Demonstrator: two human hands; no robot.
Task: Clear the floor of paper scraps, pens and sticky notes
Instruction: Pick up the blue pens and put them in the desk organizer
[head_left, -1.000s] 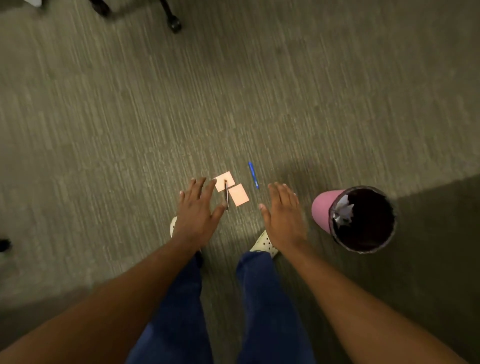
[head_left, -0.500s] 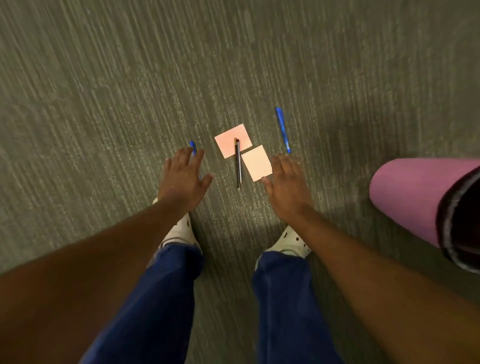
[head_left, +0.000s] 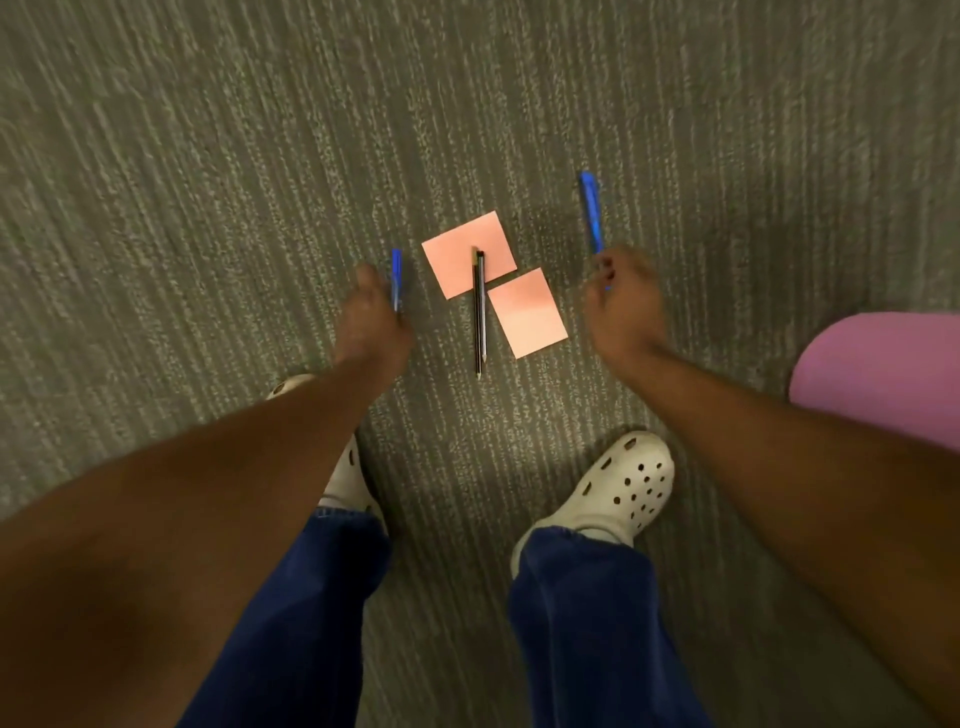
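Left hand (head_left: 371, 317) closed on a slim blue plastic pen (head_left: 397, 278); right hand (head_left: 626, 301) closed on another blue pen (head_left: 591, 213). Black pen (head_left: 479, 312) lies between them — long axis near-to-far, across two pink sticky notes (head_left: 527, 312), roughly equidistant from both hands.

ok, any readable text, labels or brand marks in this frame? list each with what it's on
None readable.
Sticky notes, upper and lower: blank faces, no writing.
Blue pens, one in the left hand, one in the right hand: motion-blurred; any print is illegible.
Dark pen on the carpet: too thin to show markings.
Pink bin: no label visible.
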